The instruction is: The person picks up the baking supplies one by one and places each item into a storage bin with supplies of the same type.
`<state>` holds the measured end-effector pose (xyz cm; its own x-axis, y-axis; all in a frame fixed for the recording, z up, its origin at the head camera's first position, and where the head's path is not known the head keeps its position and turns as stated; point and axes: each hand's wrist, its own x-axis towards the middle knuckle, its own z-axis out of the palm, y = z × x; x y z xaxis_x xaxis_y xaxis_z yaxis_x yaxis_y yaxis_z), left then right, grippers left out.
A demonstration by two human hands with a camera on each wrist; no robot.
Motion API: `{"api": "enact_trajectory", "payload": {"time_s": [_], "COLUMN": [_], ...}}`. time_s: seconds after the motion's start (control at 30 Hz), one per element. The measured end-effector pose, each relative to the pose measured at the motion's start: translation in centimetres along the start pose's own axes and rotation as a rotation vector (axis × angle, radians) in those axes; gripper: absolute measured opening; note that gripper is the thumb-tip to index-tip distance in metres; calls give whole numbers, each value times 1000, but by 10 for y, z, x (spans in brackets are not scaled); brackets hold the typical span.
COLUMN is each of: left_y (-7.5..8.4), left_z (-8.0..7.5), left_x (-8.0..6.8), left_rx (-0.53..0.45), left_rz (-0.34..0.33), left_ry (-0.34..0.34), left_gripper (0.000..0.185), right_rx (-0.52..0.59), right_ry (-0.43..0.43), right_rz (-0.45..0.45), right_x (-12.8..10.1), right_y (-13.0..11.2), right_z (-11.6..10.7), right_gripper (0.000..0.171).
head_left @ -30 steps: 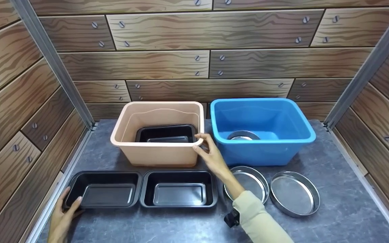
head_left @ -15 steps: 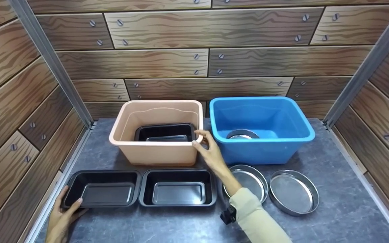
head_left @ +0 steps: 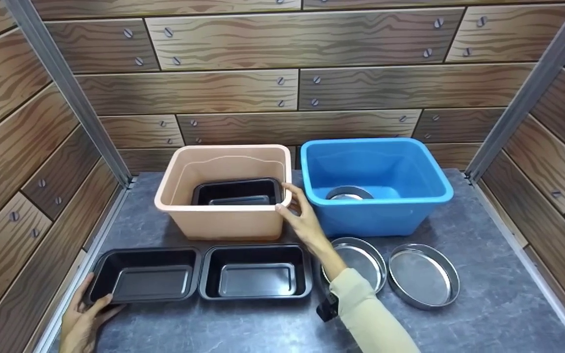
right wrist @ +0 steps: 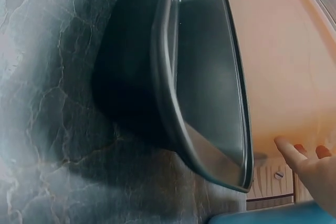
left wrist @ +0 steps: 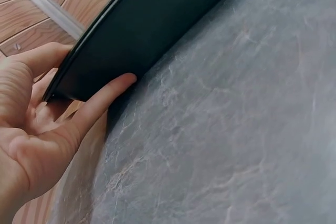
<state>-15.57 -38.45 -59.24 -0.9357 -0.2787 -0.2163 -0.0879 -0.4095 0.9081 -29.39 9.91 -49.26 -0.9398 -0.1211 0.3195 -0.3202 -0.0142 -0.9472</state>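
Observation:
In the head view my left hand [head_left: 80,321] holds the near left corner of a black loaf pan [head_left: 152,284] on the table. The left wrist view shows the thumb [left wrist: 107,95] along the pan's outer wall, with other fingers round its end. My right hand [head_left: 304,220] grips the near right corner of a peach plastic tub [head_left: 228,223], its thumb [right wrist: 287,150] against the front wall and fingers at the side. Inside that tub sits a black loaf pan [head_left: 241,189], partly hidden by the rim. A second loaf pan [head_left: 258,282] lies beside the held one.
A blue tub [head_left: 375,218] stands right of the peach one, with a round metal cake tin [head_left: 348,192] inside. Two more round tins, the left one [head_left: 358,262] partly behind my forearm and the right one [head_left: 422,274], lie before it. Wood-patterned walls [head_left: 233,93] enclose the table.
The head view has shifted slightly, so everything sits a little further left in it. Both hands keep their places on the loaf pan and the peach tub.

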Motion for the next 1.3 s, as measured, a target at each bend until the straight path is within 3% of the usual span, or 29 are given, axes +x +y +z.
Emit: {"api": "enact_trajectory", "payload": {"time_s": [0.33,0.43,0.67,0.73,0.83,0.93,1.1,1.3], "left_y": [-3,1,21,29,41,52,73,94], "left_z": [-12,-15,-14,-12,-7,3,26,54], "left_x": [-11,-15,-25,-28,-34,-39,-46,-47], "left_rx": [-277,-306,-334,-383,-453,-523,-515,-511], "left_rz": [115,110,69,66,83,137,241,308], "left_ry": [-65,-11,209,235,240,166,83,113], "left_gripper": [85,89,87,84,80,79,74,72], "right_rx": [1,-6,-18,-24,-21,-13,-22,-30], "right_ry": [-21,-23,-20,-23,-18,-12,-7,-14], "right_rz": [13,12,-14,-26,-29,-18,9,17], "right_x": [-3,-3,-4,-3,-3,-3,-5,-4], "right_y": [0,-1,-1,0,-1,-2,-3,-3], "right_z": [-2,-1,-2,-2,-3,-4,-4,-2], "right_gripper": [58,57,55,56,56,56,56,57]}}
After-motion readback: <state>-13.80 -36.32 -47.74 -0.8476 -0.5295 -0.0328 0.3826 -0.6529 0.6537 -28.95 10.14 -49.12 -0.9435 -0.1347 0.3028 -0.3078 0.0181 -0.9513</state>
